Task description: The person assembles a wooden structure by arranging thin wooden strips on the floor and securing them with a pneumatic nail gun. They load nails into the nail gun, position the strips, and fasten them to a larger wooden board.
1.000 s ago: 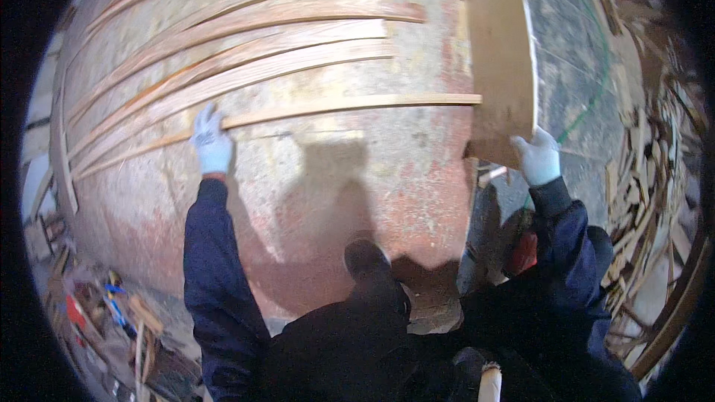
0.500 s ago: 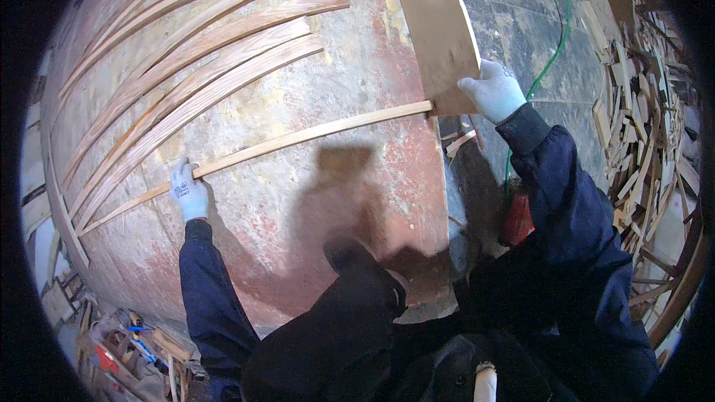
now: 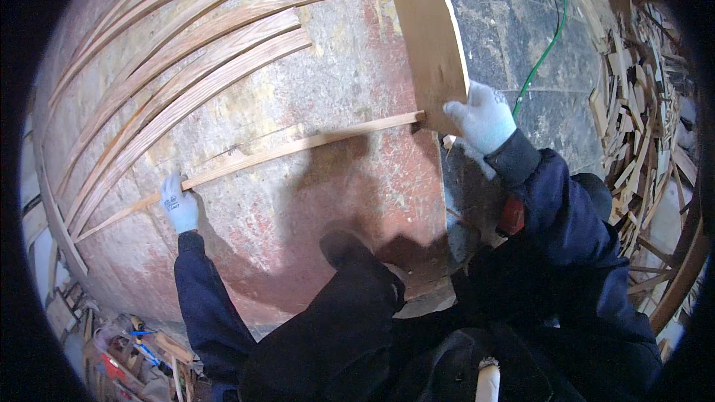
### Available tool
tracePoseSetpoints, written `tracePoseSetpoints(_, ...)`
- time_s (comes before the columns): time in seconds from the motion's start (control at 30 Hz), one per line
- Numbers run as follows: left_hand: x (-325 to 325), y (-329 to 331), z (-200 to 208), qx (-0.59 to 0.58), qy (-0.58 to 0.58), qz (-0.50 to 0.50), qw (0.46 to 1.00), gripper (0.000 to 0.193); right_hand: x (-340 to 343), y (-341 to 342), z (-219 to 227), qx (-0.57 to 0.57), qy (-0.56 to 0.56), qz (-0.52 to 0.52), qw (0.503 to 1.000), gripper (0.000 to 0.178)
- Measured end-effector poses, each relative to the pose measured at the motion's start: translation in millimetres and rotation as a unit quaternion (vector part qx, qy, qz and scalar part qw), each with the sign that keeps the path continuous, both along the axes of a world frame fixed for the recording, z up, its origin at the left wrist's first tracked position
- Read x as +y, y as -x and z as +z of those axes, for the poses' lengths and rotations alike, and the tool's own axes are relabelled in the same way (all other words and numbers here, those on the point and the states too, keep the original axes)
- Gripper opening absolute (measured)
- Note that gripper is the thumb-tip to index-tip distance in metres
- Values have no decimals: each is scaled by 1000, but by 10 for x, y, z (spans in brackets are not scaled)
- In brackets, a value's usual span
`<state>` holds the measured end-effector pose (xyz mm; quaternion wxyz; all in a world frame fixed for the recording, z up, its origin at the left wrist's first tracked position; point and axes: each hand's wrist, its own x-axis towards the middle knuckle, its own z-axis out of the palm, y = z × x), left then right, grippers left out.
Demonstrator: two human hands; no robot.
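Observation:
A long, thin wooden strip [image 3: 298,147] lies slantwise over the worn, red-stained surface [image 3: 350,208]. My left hand [image 3: 179,205], in a white glove, is closed on the strip near its left end. At the right, a wide flat wooden board [image 3: 428,37] runs away from me. My right hand [image 3: 482,119], gloved too, grips the board's right edge close to its near end, with the thumb on the upper face. The strip's right end meets the board's left edge near that end. Fingers under the board are hidden.
Several more wooden strips [image 3: 201,78] fan out at the far left. Beyond the board is a dark panel [image 3: 499,37] with a green hose [image 3: 544,59]. Scrap wood [image 3: 640,119] is heaped at the right. Tools and offcuts [image 3: 141,350] lie at the lower left.
The board and the strip's right end have come slightly nearer to me, along with my right hand. My left hand has dropped slightly with the strip. The view has shifted a little.

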<state>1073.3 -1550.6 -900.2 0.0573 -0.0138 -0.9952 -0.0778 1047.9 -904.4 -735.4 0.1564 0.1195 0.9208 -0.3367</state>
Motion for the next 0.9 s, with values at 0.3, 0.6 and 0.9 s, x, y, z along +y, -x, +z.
tracePoseSetpoints(0.3, -15, 286, 229, -108, 173, -26, 979, 35, -114, -60, -47, 26, -5, 5, 1000, 36)
tracePoseSetpoints(0.6, 2580, 536, 569, -171, -80, -312, 931, 46, -218, -17, 70, 16, -32, -4, 999, 34)
tracePoseSetpoints(0.9, 3335, 392, 385, -172, 24, -364, 915, 34, -126, -2, 134, 14, -56, 7, 998, 31)
